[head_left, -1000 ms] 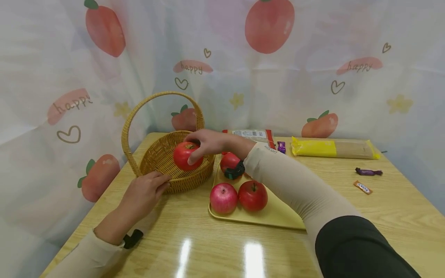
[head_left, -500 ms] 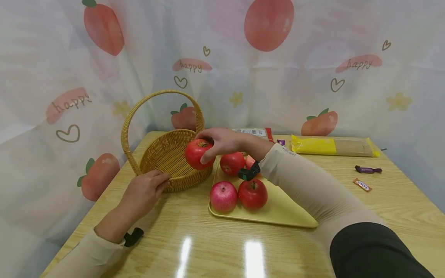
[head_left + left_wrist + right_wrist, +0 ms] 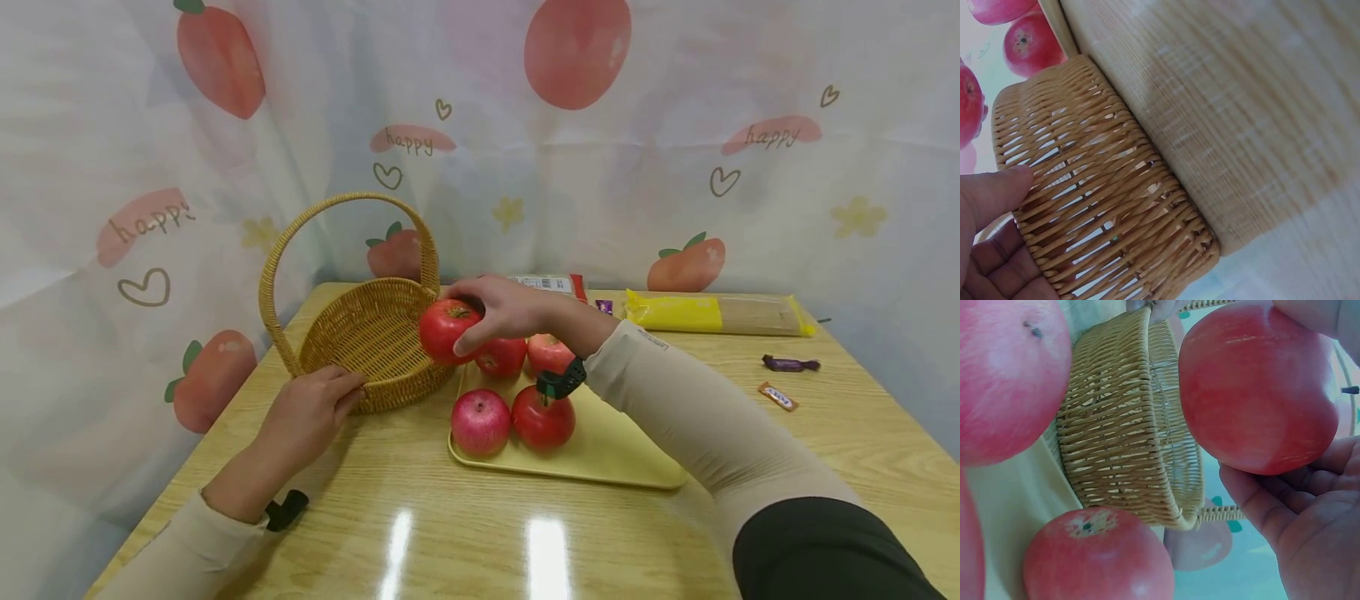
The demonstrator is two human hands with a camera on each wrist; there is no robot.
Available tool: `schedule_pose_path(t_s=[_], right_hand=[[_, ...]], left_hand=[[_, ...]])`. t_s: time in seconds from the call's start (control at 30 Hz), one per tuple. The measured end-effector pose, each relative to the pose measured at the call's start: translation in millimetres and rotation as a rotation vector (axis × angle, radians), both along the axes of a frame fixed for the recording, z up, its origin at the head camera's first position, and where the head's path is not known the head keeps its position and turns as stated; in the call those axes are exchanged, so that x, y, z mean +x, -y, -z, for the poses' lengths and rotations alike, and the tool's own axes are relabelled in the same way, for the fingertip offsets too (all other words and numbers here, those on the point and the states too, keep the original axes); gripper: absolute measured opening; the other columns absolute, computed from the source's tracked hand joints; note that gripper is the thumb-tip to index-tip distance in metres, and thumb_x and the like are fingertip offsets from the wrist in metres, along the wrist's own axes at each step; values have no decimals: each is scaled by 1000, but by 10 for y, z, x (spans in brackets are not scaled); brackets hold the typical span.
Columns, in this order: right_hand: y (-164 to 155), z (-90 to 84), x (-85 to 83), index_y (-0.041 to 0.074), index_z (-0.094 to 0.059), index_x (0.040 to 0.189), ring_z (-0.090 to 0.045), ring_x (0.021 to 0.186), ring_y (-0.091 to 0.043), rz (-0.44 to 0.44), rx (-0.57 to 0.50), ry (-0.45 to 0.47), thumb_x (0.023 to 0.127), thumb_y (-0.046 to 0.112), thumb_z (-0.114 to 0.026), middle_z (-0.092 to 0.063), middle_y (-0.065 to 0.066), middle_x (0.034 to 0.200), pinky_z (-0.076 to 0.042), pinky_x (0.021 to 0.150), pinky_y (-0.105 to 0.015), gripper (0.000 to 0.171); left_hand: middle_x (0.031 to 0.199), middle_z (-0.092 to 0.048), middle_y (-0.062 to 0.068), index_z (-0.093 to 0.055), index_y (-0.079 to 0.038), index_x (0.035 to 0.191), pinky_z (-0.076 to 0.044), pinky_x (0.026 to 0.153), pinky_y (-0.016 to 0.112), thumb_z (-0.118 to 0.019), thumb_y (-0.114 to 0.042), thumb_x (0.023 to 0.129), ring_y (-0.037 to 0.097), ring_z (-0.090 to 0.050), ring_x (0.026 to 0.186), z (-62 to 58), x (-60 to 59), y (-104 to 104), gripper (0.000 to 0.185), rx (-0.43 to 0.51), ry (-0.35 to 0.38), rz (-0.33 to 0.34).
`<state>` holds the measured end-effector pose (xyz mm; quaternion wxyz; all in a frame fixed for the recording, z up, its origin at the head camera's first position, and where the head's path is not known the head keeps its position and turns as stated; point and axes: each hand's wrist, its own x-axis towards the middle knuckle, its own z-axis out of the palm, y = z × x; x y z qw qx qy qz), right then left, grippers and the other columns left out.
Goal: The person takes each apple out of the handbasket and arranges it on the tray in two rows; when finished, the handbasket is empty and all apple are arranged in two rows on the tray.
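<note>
A red apple (image 3: pixel 444 332) is held in my right hand (image 3: pixel 504 310), thumb on one side and fingers on the other. In the head view it overlaps the right rim of a wicker basket (image 3: pixel 405 395) with a tall arched handle. The right wrist view shows the held apple (image 3: pixel 1260 387) raised beside the basket wall (image 3: pixel 1110 419). My left hand (image 3: pixel 309 421) grips the basket's near rim, its thumb (image 3: pixel 1004 190) outside the weave and its fingers inside. No fruit shows inside the basket. Several apples, among them a pink one (image 3: pixel 481 422) and a red one (image 3: pixel 543 418), sit on a yellow tray (image 3: pixel 615 458).
A yellow-ended long packet (image 3: pixel 720 313) lies at the back right, and a clear red-edged packet (image 3: pixel 551 284) behind the tray. Small wrapped sweets, one purple (image 3: pixel 791 364) and one orange (image 3: pixel 779 397), lie on the right of the wooden table (image 3: pixel 337 533). A printed curtain hangs behind.
My right hand has moved right with the apple, from over the basket's inside to its right rim beside the tray. My left hand keeps its grip on the basket.
</note>
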<state>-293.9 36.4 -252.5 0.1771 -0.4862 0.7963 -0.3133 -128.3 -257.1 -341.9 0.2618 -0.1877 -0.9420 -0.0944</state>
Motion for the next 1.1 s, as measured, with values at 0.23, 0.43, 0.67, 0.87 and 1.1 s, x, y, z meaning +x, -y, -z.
schedule_pose_path(t_s=[0.23,0.43,0.67,0.87,1.1], right_hand=[[-180,12,50,22,-59,135,-60,115,-18,68,33,1,81,40,-81,-64,4,123,-56,92,-38,62],[-338,56,97,21,-56,139,-59,117,-20,93,38,21,80,40,-83,-64,3,125,-57,93,-39,68],[-535,110,175,21,-58,136,-60,114,-20,113,13,-13,81,38,-82,-66,3,123,-56,92,-40,62],[-723,160,228,19,-59,135,-60,114,-20,126,-13,-5,81,36,-82,-66,2,123,-57,90,-39,61],[-926,161,315,17,-59,136,-61,114,-22,155,-46,11,81,33,-83,-66,0,125,-58,89,-39,62]], left_hand=[[88,-72,5,-79,-6,104,-57,63,43,-81,-5,87,24,-71,74,-6,1,-2,17,2,-16,12],[90,-73,5,-80,-6,105,-57,64,43,-80,-6,88,23,-71,76,-17,11,-6,17,9,0,9],[90,-73,5,-80,-6,105,-57,64,42,-80,-5,88,22,-71,75,-39,15,-20,17,8,8,2],[91,-73,5,-80,-6,105,-57,64,43,-80,-6,88,23,-71,75,-42,17,-27,17,10,14,1],[90,-73,5,-80,-6,104,-57,64,43,-80,-6,88,23,-71,75,-35,25,-21,16,3,4,6]])
